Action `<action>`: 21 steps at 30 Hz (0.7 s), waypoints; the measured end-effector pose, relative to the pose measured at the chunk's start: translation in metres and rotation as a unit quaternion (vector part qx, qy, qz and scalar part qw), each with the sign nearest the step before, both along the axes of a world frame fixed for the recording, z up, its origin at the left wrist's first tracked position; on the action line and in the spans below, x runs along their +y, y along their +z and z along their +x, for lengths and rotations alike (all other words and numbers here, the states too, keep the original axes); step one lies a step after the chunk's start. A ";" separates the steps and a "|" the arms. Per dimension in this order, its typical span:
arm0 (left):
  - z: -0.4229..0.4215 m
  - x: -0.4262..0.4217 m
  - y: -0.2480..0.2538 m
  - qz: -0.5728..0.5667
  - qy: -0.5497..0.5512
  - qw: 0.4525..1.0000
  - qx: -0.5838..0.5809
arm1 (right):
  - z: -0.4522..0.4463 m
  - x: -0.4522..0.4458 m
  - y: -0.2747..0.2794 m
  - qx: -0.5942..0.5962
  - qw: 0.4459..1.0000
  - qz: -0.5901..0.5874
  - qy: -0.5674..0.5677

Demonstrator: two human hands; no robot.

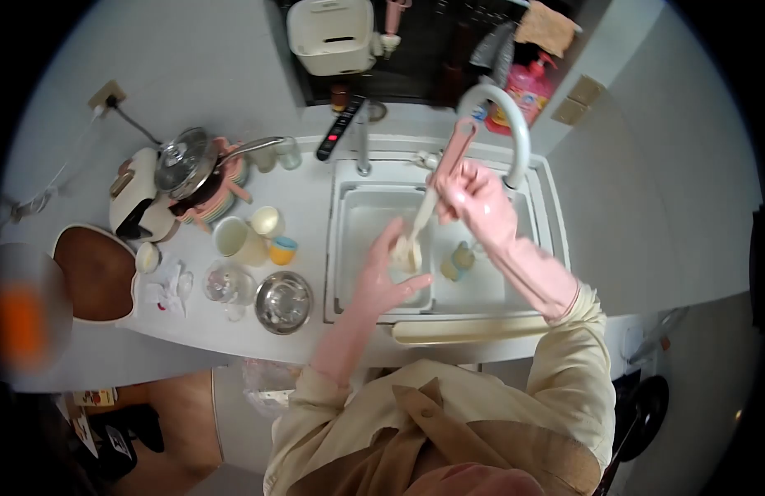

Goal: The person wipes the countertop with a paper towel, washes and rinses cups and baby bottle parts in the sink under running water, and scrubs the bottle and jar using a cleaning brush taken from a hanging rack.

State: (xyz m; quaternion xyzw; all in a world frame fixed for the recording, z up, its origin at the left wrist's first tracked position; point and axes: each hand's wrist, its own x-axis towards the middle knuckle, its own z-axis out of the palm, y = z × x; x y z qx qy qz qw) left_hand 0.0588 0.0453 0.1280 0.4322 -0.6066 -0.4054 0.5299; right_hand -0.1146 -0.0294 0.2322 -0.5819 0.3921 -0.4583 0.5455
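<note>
Both my hands wear pink rubber gloves over a white double sink (pixel 349 248). My right hand (pixel 473 198) is closed around a pink-and-white long-handled brush (pixel 457 149), tilted with its pale lower end down and left. At that end, a small cream rounded thing (pixel 407 256) lies between the thumb and fingers of my left hand (pixel 384 269). Whether it is a separate piece or the brush's head, I cannot make out. In the right basin lie small pale yellow and bluish pieces (pixel 458 261).
Left on the counter stand a cream cup (pixel 267 221), a yellow cup (pixel 283 250), a pale jug (pixel 238 240), a steel bowl (pixel 284 302) and a lidded pan (pixel 186 164). A white faucet (pixel 515 124) arches behind my right hand. A pink soap bottle (pixel 527 89) stands at the back.
</note>
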 end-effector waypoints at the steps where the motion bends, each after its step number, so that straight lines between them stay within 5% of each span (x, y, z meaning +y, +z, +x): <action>1: -0.014 -0.004 -0.001 0.038 -0.053 0.998 0.018 | -0.017 0.008 -0.012 -0.018 0.999 0.035 -0.007; 2: -0.023 -0.008 -0.014 0.149 -0.140 0.978 0.042 | -0.034 0.016 -0.023 -0.036 0.997 0.069 -0.015; 4: -0.035 -0.008 -0.052 0.273 -0.256 0.927 0.017 | -0.083 0.030 -0.032 0.166 0.976 0.136 -0.045; 6: -0.041 -0.008 -0.081 0.293 -0.314 0.900 -0.075 | -0.123 0.045 -0.031 0.460 0.868 0.179 -0.051; 9: -0.054 -0.010 -0.079 0.274 -0.367 0.869 -0.187 | -0.149 0.070 -0.034 0.552 0.794 -0.253 -0.034; 11: -0.076 -0.017 -0.060 0.202 -0.387 0.867 -0.241 | -0.157 0.077 -0.054 0.559 0.705 -0.435 0.024; 15: -0.122 -0.042 -0.077 0.276 -0.352 0.887 -0.113 | -0.200 0.054 -0.132 0.699 0.704 -0.007 0.124; 17: -0.137 -0.064 -0.113 0.326 -0.278 0.891 -0.153 | -0.222 0.027 -0.145 0.701 0.699 0.119 0.081; 21: -0.170 -0.073 -0.188 0.470 -0.166 0.815 -0.295 | -0.235 -0.009 -0.189 0.544 0.809 0.224 -0.008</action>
